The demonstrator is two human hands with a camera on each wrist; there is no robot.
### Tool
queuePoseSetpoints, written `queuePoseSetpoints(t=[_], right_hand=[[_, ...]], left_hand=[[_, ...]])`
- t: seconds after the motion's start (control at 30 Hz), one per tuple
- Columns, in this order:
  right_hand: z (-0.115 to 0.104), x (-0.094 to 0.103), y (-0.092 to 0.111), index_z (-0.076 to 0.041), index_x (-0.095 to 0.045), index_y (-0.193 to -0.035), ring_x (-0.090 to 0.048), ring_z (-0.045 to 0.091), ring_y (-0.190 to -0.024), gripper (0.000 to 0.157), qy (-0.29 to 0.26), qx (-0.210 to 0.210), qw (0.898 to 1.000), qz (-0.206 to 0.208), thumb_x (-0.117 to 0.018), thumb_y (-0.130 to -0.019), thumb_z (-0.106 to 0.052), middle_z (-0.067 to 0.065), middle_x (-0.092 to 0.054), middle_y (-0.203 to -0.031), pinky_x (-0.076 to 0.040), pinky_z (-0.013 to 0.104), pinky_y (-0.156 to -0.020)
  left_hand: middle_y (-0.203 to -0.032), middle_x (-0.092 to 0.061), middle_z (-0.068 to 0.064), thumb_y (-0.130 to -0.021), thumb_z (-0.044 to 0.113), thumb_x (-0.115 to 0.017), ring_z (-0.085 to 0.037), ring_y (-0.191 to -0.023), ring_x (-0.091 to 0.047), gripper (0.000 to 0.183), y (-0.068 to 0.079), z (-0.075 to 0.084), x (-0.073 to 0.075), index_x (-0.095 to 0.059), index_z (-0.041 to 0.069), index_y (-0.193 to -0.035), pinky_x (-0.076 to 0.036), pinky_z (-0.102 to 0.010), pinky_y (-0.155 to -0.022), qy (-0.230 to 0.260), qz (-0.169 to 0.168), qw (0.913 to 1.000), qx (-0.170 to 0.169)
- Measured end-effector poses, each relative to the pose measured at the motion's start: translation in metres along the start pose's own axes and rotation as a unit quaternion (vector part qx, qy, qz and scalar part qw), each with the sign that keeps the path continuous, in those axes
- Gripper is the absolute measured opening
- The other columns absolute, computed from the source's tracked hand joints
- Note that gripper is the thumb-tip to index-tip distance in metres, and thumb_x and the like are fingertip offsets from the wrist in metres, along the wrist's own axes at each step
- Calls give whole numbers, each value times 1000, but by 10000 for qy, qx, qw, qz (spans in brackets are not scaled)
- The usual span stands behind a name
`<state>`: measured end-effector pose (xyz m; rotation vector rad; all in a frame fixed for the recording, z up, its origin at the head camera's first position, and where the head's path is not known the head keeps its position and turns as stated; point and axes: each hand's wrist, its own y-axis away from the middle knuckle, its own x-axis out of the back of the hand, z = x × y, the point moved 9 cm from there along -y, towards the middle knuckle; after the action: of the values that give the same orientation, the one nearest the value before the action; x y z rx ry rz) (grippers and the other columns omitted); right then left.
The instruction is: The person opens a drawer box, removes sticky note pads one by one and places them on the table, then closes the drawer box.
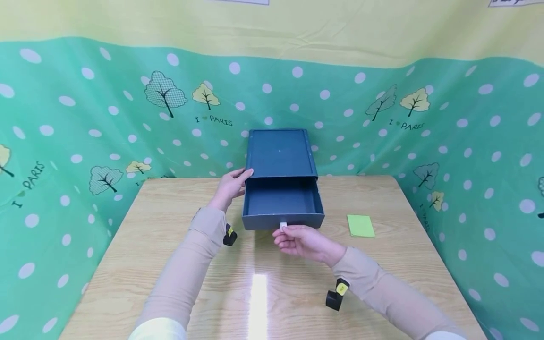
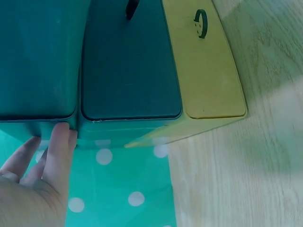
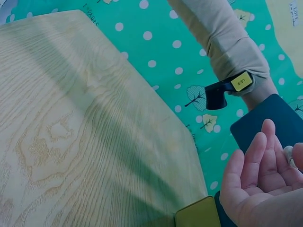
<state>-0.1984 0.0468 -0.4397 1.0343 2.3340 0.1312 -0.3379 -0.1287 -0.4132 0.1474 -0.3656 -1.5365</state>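
A dark blue drawer cabinet [image 1: 278, 153] stands at the far edge of the table, its top drawer [image 1: 261, 221] pulled out toward me. With thumb and forefinger, my right hand [image 1: 303, 242] pinches the small white pull [image 1: 283, 225] at the middle of the drawer's front; its other fingers are loosely bent below. My left hand [image 1: 231, 188] rests against the cabinet's left side, thumb tip at the top edge. Seen from the left wrist, its extended fingers [image 2: 59, 151] touch the casing beside a teal drawer front [image 2: 130, 71] and a yellow drawer front [image 2: 208, 71] with a green handle [image 2: 203, 23].
A light green square pad of notes [image 1: 361, 225] lies on the wooden table [image 1: 178, 222], right of the cabinet. Patterned green cloth [image 1: 352, 127] hangs behind and at both sides. Black wrist cameras [image 1: 335, 300] stick out below the sleeves.
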Motion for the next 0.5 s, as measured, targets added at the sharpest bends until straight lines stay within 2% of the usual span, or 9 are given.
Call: queuePoseSetpoints(t=[0.5], right_hand=[[-2, 6, -4, -14, -66, -95, -63, 6, -79, 29, 57, 48, 9997, 213, -39, -103, -15, -4, -68, -86, -54, 21, -81]], left_hand=[[-145, -43, -13, -91, 40, -61, -30, -126, -48, 64, 0, 3, 0, -40, 13, -145, -48, -41, -100, -62, -41, 10000, -41]])
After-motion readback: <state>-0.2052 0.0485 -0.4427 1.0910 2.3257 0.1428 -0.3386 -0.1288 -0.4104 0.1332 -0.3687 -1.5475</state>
